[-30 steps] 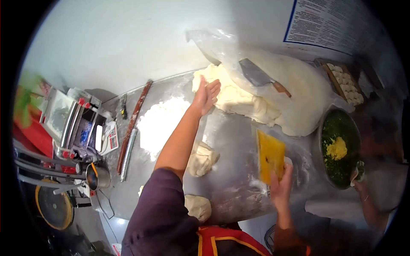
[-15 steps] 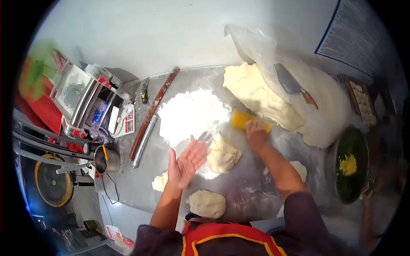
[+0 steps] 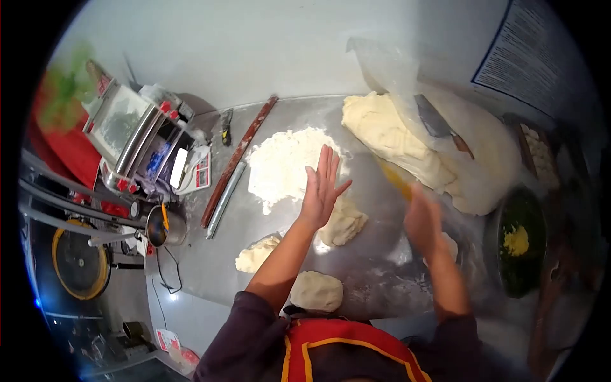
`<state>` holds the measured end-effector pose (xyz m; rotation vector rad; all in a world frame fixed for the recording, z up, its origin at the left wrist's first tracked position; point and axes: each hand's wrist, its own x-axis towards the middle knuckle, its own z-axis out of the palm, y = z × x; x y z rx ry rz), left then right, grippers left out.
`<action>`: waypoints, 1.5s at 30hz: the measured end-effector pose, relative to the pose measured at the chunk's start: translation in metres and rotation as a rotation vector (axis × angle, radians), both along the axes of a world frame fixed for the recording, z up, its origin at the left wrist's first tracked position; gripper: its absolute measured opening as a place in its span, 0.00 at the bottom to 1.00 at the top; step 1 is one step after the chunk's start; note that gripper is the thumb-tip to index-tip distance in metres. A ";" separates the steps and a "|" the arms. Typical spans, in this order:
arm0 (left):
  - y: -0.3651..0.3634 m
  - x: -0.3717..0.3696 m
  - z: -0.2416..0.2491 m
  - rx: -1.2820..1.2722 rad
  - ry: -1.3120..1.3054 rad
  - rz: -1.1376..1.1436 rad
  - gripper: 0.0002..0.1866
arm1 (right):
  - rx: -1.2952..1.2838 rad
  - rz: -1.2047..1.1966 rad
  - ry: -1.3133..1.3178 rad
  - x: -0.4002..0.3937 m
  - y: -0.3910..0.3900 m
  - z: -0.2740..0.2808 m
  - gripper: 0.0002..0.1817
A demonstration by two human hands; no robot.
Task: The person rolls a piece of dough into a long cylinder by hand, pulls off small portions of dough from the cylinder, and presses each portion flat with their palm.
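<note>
**Right hand [image 3: 423, 219] gripping yellow scraper [image 3: 396, 178], left hand [image 3: 323, 194] empty**

In the head view, the right hand is grasping the scraper, both looking blurred; the scraper is sitting beside the large dough slab [image 3: 391, 130], though whether they are touching cannot be told. The left hand is holding nothing, its fingers spreading between the flour pile [image 3: 286, 159] and a dough lump [image 3: 347, 226]. Another lump [image 3: 316, 291] is lying by the red apron [image 3: 356, 332]. A knife [image 3: 433, 118] is resting on the plastic sheet [image 3: 493, 140] covering part of the slab.
</note>
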<state>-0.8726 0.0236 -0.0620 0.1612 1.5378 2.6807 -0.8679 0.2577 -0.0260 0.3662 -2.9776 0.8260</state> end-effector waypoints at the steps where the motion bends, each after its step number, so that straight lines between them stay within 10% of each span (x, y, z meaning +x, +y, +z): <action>1: 0.012 -0.005 0.002 -0.081 0.048 0.004 0.48 | -0.047 0.060 0.099 0.017 0.006 -0.007 0.15; 7: 0.058 -0.013 0.026 -0.408 0.261 -0.062 0.61 | -0.044 0.163 0.385 0.052 0.015 -0.012 0.16; 20: 0.052 -0.043 0.023 -0.892 0.636 -0.159 0.46 | 0.028 0.125 0.533 0.025 0.027 -0.028 0.12; 26: 0.060 -0.078 -0.003 -0.928 0.424 -0.080 0.41 | -0.127 -0.148 -0.001 -0.018 0.040 -0.043 0.25; 37: 0.112 -0.192 -0.149 -1.460 0.422 0.108 0.52 | -0.332 -0.221 0.083 -0.061 0.052 -0.077 0.32; 43: 0.093 -0.241 -0.141 -1.569 0.271 -0.276 0.44 | -0.441 -0.358 -0.161 -0.034 0.047 -0.036 0.30; 45: 0.054 -0.235 -0.109 -0.635 -0.208 -0.408 0.35 | -0.482 -0.403 -0.177 -0.025 0.045 -0.029 0.29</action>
